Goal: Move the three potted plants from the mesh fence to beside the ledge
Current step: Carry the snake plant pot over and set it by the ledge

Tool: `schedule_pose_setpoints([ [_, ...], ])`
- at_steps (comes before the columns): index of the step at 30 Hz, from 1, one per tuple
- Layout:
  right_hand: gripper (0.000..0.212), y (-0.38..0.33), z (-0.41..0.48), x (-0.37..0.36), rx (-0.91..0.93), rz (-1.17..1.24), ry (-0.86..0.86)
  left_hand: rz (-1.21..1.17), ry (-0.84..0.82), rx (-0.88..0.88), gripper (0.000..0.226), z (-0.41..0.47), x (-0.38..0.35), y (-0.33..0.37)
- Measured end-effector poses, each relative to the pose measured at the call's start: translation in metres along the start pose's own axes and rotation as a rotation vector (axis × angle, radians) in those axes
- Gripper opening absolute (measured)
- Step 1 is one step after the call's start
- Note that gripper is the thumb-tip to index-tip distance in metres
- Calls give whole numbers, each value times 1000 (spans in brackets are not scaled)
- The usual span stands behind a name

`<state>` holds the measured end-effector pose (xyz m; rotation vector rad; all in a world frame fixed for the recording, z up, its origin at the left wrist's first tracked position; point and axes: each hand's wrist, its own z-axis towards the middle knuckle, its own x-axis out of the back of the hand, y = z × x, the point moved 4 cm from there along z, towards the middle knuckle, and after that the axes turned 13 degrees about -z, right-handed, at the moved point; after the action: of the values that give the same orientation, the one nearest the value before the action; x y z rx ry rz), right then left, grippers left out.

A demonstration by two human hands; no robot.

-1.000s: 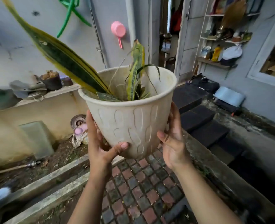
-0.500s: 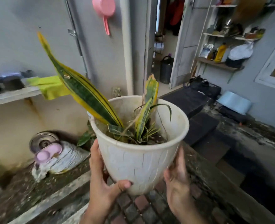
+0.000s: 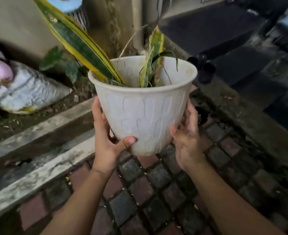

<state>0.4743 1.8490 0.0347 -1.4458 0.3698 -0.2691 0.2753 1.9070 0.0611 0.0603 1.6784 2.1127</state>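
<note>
Two hands carry one pot (image 3: 144, 114) clear of the ground. The left hand (image 3: 106, 143) cups its lower left side, thumb pressed flat across the front near the base, the other fingers wrapped behind, out of sight. The right hand (image 3: 184, 141) holds the lower right side with its fingers (image 3: 190, 114) spread and lying up along the wall, the thumb tucked near the bottom edge. Neither hand reaches under the base, so the hold looks to rest on squeeze alone.

The pot hangs between the palms, above the brick paving (image 3: 156, 192), rim tilted slightly away from the wrists. A long striped leaf (image 3: 79, 41) leans out past the left fingertips; a shorter leaf (image 3: 154, 53) stands nearer the right ones. Beyond the left knuckles runs a concrete kerb (image 3: 38, 133) with soil (image 3: 82, 92) behind it; whether that is the ledge meant by the task I cannot tell. No other pots of the three are in view.

Risks, as I judge them: the wall tapers and looks smooth, so it could slide down through the palms if the squeeze eases during lowering. The wall also shows fine dark lines that may be cracks or only moulded pattern; if they are cracks, hard thumb pressure might split it. The long leaf could catch the wall beyond the left fingertips and tip the pot. Set on the kerb's edge, the base might rock.
</note>
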Motion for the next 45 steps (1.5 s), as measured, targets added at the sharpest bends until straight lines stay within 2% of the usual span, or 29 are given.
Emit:
schedule_pose_setpoints([
  [4,88,90,-2,16,2,-10,48,30,-26,8,126,-10,16,-89],
  [8,89,155,-1,25,46,4,128,77,-109,41,142,-11,24,-152],
  [12,86,203,6,34,52,54,212,124,-163,36,119,-3,23,-197],
  [14,85,220,12,41,33,56,210,173,-177,31,117,0,25,-213],
  [19,82,230,41,60,48,-29,97,223,-161,65,125,14,25,-227],
  [22,75,238,44,62,6,9,149,312,-184,99,136,29,22,-224],
  [25,72,248,42,62,9,25,176,381,-175,56,143,35,25,-231],
  [32,75,251,48,69,16,33,145,303,-93,-46,135,13,15,-238],
  [37,72,244,45,84,14,84,131,282,-41,-15,128,2,6,-249],
  [40,61,243,40,94,-25,190,112,215,-19,-3,122,-6,-1,-257],
  [45,37,245,38,94,-87,221,119,199,5,38,123,-14,2,-274],
])
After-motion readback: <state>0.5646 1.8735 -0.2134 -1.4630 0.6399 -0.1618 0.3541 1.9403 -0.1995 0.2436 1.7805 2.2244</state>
